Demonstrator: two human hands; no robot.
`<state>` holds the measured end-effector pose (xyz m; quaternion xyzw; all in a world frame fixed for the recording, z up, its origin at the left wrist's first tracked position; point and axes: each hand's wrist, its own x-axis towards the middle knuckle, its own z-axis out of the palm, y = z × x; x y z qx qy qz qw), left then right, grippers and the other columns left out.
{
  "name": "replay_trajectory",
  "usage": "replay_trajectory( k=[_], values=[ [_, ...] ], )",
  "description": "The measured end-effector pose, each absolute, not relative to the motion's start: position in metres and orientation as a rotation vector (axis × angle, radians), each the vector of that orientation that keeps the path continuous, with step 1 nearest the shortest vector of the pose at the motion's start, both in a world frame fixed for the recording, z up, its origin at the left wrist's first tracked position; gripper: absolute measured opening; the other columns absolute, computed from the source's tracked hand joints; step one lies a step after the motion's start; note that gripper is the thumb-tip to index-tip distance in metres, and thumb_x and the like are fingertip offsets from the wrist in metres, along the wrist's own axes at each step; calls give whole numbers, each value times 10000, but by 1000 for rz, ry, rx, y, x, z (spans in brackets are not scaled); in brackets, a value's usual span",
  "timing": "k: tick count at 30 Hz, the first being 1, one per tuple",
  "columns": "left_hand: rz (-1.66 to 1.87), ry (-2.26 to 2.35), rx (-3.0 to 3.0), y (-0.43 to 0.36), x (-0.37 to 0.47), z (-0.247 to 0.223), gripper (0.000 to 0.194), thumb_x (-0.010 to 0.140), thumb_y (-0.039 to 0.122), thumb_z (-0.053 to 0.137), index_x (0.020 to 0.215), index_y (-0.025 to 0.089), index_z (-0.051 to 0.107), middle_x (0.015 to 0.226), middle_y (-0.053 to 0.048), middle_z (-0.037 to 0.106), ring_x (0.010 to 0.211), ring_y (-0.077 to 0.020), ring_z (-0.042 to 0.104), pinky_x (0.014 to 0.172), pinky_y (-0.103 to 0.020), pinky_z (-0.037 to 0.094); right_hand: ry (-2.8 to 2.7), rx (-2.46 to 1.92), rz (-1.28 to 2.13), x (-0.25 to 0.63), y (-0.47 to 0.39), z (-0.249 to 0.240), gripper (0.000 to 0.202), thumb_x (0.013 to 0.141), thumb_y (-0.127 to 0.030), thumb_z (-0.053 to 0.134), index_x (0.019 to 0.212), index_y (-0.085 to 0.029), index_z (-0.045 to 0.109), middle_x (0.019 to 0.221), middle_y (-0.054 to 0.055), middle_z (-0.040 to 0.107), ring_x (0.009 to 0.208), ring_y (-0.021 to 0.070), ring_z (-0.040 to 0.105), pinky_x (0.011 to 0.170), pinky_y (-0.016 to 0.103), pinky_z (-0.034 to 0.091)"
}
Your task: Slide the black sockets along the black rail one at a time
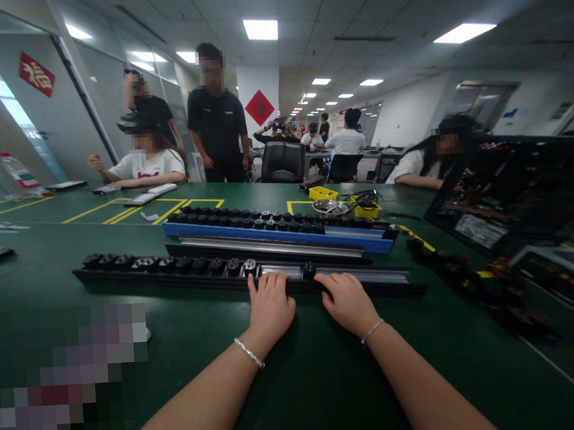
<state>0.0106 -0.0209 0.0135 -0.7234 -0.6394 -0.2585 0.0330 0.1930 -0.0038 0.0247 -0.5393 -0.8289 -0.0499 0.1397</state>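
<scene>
A long black rail (pixel 383 276) with a silvery channel lies across the green table in front of me. Several small black round parts (pixel 200 266) sit in a row along its left side. My left hand (pixel 271 301) rests its fingers on the rail's near edge, just beside the last part of that row (pixel 250 267). One separate black part (pixel 308 269) stands in the channel farther right. The fingertips of my right hand (pixel 346 296) touch or nearly touch it. Both hands have bent fingers and neither is wrapped round anything.
Behind lie another black rail (pixel 269 247) and a blue rail (pixel 269 234) full of similar parts. Yellow trays (pixel 323 193), a metal dish (pixel 330 206) and cables stand farther back. An open computer case (pixel 513 188) and a power supply (pixel 558 276) are at right. People sit and stand beyond.
</scene>
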Motion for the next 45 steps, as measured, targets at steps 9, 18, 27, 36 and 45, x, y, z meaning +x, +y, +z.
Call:
replay_trajectory(
  k=[9,18,27,36,45],
  values=[
    [-836,-1927,-2220,-19,9,11,373,740,191,488,1106,233,547,1129,-57,606,1152,-241,453,1115,-548,80,-2392,-1554,-153,194,-3,24,377,833,-207,420,1183,-246,554,1002,51,639,967,190,533,934,338,294],
    [-832,-1932,-2211,-19,10,12,320,762,207,487,1070,231,567,1090,-56,620,1127,-239,470,1113,-535,102,-2354,-1530,-133,196,-2,23,362,822,-201,436,1156,-244,569,1088,46,632,1019,184,530,926,325,325],
    [-882,-1906,-2209,-18,9,14,239,808,262,494,1026,233,586,1046,-46,640,1084,-235,495,1098,-534,143,-2335,-1527,-130,196,-2,24,357,810,-192,453,1139,-237,581,1107,47,631,1034,188,531,912,322,345],
    [-893,-1886,-2199,-18,8,13,207,839,310,486,994,229,596,1000,-42,643,1045,-237,509,1077,-543,172,-2335,-1568,-126,195,-4,26,317,820,-218,460,1108,-240,590,1059,41,650,989,180,552,882,305,345],
    [-882,-1907,-2189,-20,8,17,176,842,312,487,956,235,597,971,-30,645,1030,-233,516,1060,-536,192,-2351,-1606,-158,197,-3,27,267,847,-255,449,1072,-246,592,965,29,665,898,180,569,804,298,353]
  ],
)
